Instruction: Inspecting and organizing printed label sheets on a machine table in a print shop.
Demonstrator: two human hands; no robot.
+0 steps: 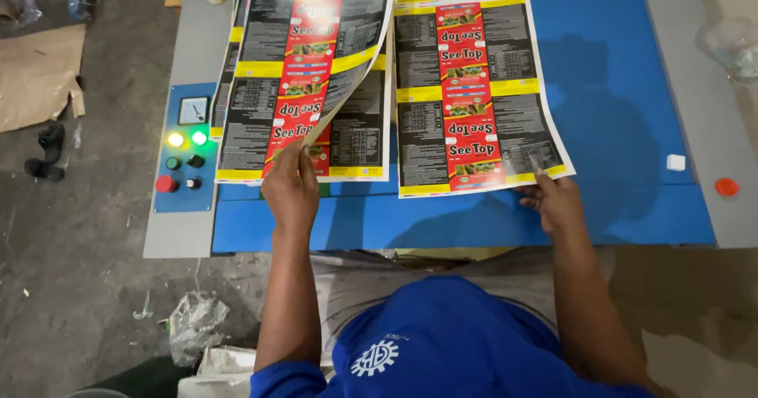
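Head view: we see the left hand [290, 186] pinching the lifted top printed sheet [316, 58] off the stack [359, 141] — mid-peel. Right hand [555, 202], fingers flat, pins the separate sheet [474, 90] on the blue table [616, 90]. Next move likely needs clean single-sheet separation.

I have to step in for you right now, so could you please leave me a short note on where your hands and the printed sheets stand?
Left hand: lifting the near edge of the top printed sheet off the left stack, so it curls up.
Right hand: fingers resting on the near right corner of the right sheet, which lies flat on the blue table.
Done: one sheet already lies apart on the right.
Left: the lifted sheet is not yet clear of the stack, and more sheets lie under it.
Nearby: control panel with two lamps lit at the table's left, a small white block and a red cap on the right.
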